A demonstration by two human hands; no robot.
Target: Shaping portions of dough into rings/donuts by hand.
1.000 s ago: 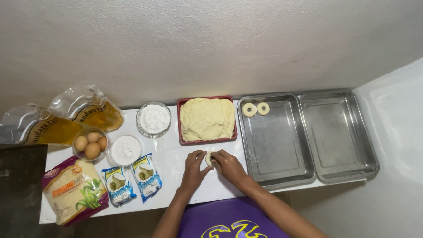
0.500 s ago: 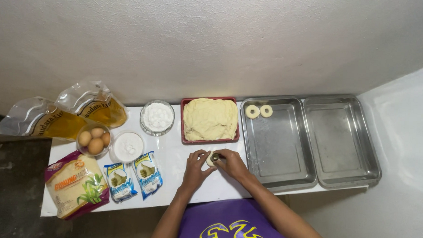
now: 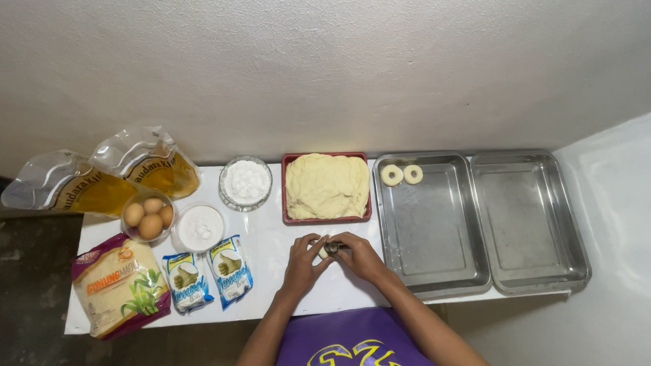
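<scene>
My left hand and my right hand meet over the white table, together pinching a small piece of pale dough with a small dark object against it. Just beyond them sits a red tray filled with a mound of yellow dough. To the right, a steel baking pan holds two dough rings in its far left corner.
A second steel pan lies at the far right. On the left stand a glass bowl of white powder, a white cup, a bowl of eggs, two oil pouches, a sugar bag and two small sachets.
Both hands have stayed close together on the dough piece, shifting slightly. The camera view moved a little.
</scene>
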